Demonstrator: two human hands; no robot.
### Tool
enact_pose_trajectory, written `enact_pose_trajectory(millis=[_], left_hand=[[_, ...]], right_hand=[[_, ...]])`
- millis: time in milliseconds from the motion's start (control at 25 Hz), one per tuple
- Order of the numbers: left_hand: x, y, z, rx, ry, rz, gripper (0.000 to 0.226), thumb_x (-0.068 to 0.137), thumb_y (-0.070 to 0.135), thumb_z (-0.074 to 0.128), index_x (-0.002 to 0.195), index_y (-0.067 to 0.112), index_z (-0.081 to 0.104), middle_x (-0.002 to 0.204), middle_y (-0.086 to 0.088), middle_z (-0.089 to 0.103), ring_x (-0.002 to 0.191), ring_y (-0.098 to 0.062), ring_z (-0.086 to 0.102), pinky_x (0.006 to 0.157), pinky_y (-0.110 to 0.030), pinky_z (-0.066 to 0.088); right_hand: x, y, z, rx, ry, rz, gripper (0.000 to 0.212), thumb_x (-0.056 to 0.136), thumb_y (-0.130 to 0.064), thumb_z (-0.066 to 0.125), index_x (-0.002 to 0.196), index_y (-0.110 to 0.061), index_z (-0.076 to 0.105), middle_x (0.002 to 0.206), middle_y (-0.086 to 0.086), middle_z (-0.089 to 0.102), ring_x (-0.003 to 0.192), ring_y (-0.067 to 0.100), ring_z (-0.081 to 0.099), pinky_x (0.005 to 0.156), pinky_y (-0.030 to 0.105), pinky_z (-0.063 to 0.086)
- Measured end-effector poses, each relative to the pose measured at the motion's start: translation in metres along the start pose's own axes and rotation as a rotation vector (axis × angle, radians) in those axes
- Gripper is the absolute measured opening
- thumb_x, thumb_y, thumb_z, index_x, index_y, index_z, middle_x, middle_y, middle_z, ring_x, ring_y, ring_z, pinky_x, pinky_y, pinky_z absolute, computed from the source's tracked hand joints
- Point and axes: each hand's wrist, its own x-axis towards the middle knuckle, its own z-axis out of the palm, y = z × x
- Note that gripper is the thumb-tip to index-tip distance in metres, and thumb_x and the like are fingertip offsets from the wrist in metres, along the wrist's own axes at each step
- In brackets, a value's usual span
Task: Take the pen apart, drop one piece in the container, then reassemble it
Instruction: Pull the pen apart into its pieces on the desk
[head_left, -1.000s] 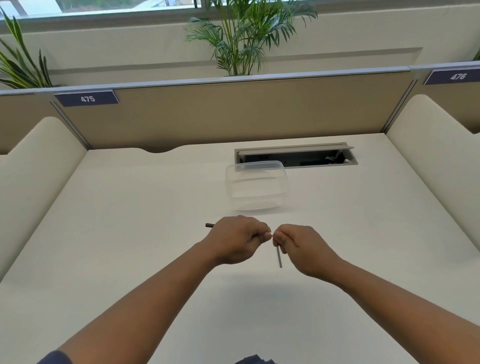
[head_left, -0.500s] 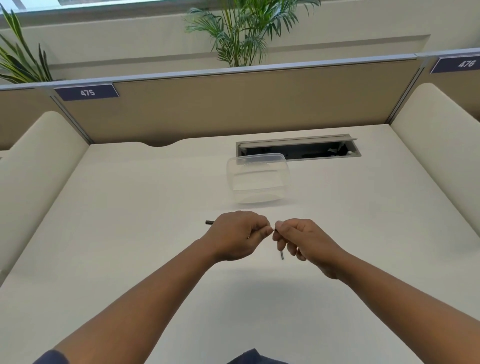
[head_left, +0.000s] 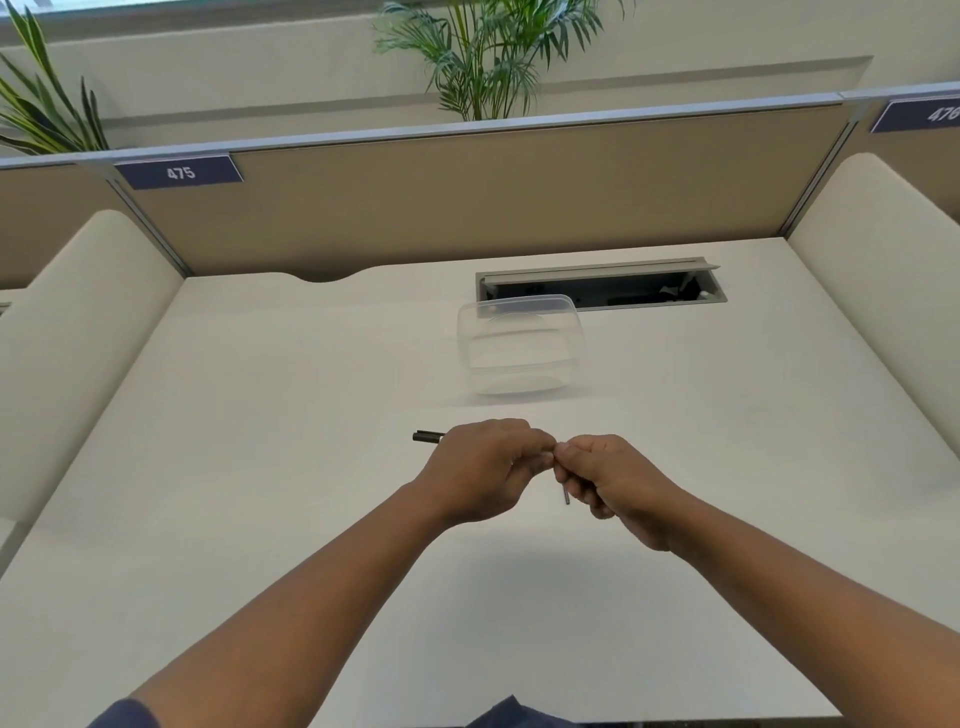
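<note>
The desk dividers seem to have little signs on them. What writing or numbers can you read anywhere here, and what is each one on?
"475": white digits on a dark blue plate at the top left of the tan divider.
"476": on a matching plate at the far right, cut by the picture's edge.
The pen and clear container show no readable text.

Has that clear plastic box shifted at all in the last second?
No. The container overlaps the left end of the cable slot just as before; only the camera shifted.
</note>
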Motion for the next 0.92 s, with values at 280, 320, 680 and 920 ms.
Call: enact_pose_trajectory(millis=[280, 320, 680, 920], left_hand=[[0.004, 0.006, -0.004, 0.079, -0.112, -0.016, 0.023, 0.101, 0.042, 0.04, 0.1, 0.035, 0.062, 0.074, 0.011, 0.058, 0.075, -0.012, 0.055, 0.062, -0.037, 0.051], [0.006, 0.006, -0.004, 0.068, -0.119, -0.026, 0.021, 0.102, 0.041, 0.041, 0.099, 0.034, 0.06, 0.074, 0.011, 0.06, 0.074, -0.014, 0.054, 0.062, -0.037, 0.05], [0.011, 0.007, -0.001, 0.131, -0.17, -0.054, 0.021, 0.102, 0.041, 0.037, 0.104, 0.035, 0.056, 0.082, 0.008, 0.064, 0.077, -0.017, 0.057, 0.063, -0.038, 0.05], [0.007, 0.001, 0.007, 0.13, -0.178, -0.081, 0.022, 0.103, 0.042, 0.036, 0.102, 0.032, 0.056, 0.079, 0.005, 0.061, 0.076, -0.019, 0.057, 0.063, -0.038, 0.05]], right_hand=[[0.002, 0.024, -0.008, -0.578, 0.196, -0.481, 0.031, 0.103, -0.026, 0.047, 0.081, -0.013, 0.063, 0.069, -0.007, 0.058, 0.068, 0.009, 0.052, 0.059, 0.017, 0.04], [0.003, 0.025, -0.01, -0.669, 0.218, -0.55, 0.032, 0.102, -0.029, 0.044, 0.082, -0.014, 0.062, 0.07, -0.008, 0.058, 0.071, 0.009, 0.052, 0.061, 0.019, 0.04], [0.006, 0.015, -0.021, -0.34, 0.091, -0.247, 0.026, 0.102, -0.027, 0.052, 0.083, -0.02, 0.069, 0.069, -0.009, 0.064, 0.062, 0.008, 0.05, 0.057, 0.019, 0.041], [0.011, 0.021, -0.022, -0.377, 0.118, -0.275, 0.008, 0.093, -0.024, 0.067, 0.086, -0.026, 0.071, 0.068, -0.013, 0.06, 0.061, 0.005, 0.049, 0.059, 0.017, 0.044]])
